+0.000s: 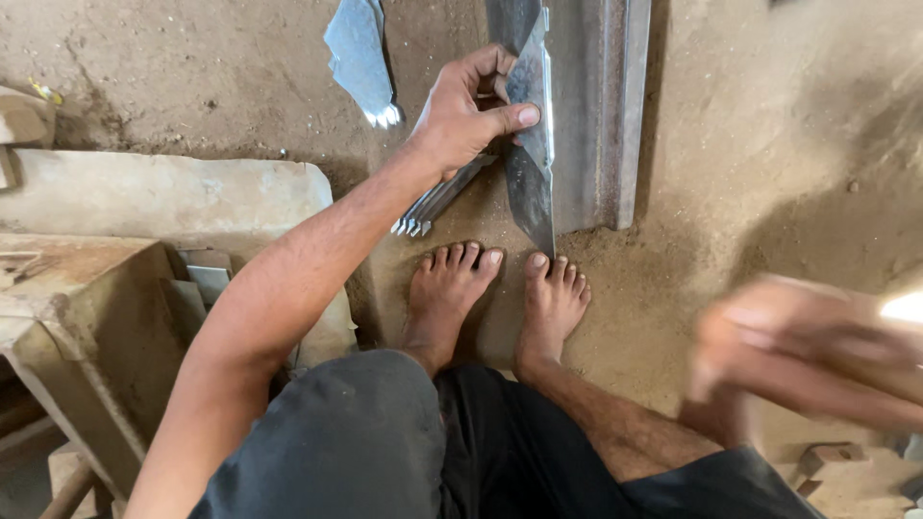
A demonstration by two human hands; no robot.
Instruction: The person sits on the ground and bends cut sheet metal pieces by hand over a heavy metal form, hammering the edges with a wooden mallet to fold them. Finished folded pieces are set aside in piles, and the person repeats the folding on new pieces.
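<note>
The left hand (pixel 466 111) pinches a pointed metal strip (pixel 532 144) upright on the dirt floor (pixel 750 144), against a steel channel (pixel 596 106). The right hand (pixel 808 356) is blurred; its state cannot be told. Steadying seems underway; next calls for firm hold.

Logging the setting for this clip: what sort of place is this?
Probably a small sheet-metal workshop with a dirt floor. The left hand grips a pointed metal strip against a long metal channel; another cut sheet piece lies nearby.
</note>
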